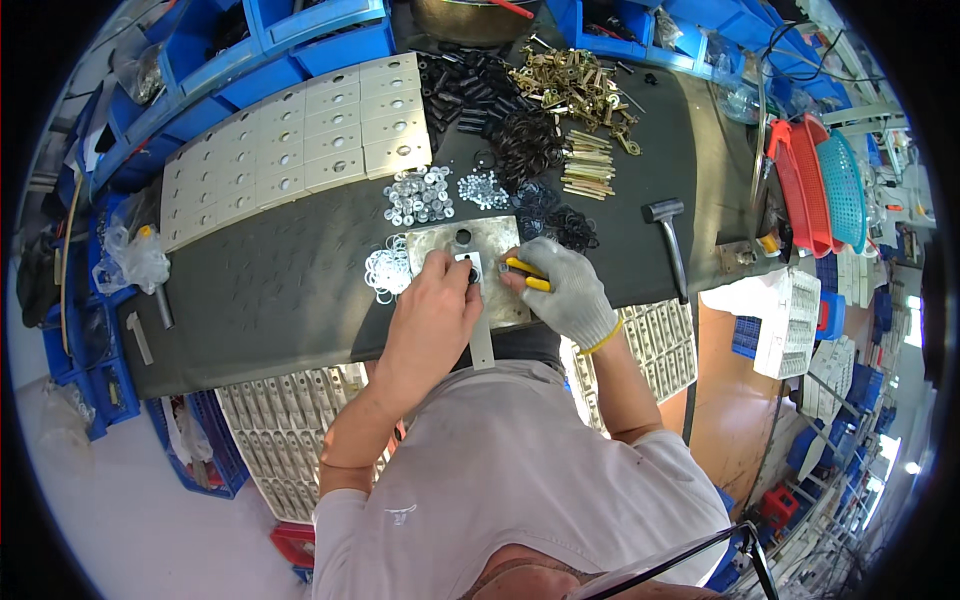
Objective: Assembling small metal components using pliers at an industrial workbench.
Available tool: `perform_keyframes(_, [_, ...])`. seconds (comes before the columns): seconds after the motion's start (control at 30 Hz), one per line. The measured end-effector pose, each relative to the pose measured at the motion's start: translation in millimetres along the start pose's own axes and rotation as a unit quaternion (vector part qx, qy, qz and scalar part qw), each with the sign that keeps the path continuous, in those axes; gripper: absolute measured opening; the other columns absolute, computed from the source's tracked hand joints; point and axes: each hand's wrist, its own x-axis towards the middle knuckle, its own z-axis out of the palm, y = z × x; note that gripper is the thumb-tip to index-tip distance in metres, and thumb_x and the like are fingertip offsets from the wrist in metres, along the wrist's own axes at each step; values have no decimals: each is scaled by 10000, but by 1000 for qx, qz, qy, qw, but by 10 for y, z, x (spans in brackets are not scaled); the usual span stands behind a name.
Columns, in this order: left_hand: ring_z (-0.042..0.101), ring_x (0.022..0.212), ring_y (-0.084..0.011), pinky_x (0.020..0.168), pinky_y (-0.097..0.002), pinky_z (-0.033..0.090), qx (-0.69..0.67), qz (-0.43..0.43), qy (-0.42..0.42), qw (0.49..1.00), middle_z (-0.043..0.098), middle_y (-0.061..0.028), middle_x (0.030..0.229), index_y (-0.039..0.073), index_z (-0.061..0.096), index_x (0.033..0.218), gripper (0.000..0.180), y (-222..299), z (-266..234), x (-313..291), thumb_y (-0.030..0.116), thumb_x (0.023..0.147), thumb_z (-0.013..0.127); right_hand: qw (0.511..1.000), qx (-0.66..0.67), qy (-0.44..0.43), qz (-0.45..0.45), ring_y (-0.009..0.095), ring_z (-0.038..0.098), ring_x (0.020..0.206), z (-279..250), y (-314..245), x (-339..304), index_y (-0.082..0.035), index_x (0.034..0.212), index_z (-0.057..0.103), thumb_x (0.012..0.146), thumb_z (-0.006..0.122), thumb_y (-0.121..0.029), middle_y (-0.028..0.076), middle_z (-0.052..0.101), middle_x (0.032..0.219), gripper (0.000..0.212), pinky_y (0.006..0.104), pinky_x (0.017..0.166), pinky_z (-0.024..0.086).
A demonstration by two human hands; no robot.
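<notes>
My bare left hand (432, 318) is closed at the upper end of a narrow light metal plate (482, 345), its fingertips by a dark round part (472, 275). The plate lies over a square metal base plate (430, 240) with a round hole, near the bench's front edge. In a grey-white work glove with a yellow cuff, my right hand (572, 298) grips yellow-handled pliers (537, 284), just right of the narrow plate. Their jaws are too small to make out. White rings (387, 270) lie left of the base plate, with silvery round parts (418, 196) behind them.
Pale rectangular plates with holes (320, 125) stand in rows at the back left. Black springs (465, 85), brass-coloured parts (575, 80), black rings (575, 230) and thin strips (588, 165) are heaped behind my hands. A hammer (670, 240) lies right; blue bins (340, 40) line the back.
</notes>
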Motion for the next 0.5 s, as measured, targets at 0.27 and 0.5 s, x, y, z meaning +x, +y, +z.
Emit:
perform_keyframes(0.27, [632,640,-240,615,-379,516,-59,-36,6,998,609,-138,923,-49,661,1079,265,-73,55,33,53,848,744,1000,6,23,-4,335,688,876,52,36,-29,-69,1055,717,884,763,-266,108,695,982,265,413,760,556])
perform_keyframes(0.5, [590,611,-206,591,-355,490,-60,-40,21,997,606,-116,853,-44,676,1074,269,-6,42,21,39,833,761,1000,12,22,-7,337,687,871,17,-7,-12,-72,1063,721,882,761,-248,110,694,980,256,418,752,555])
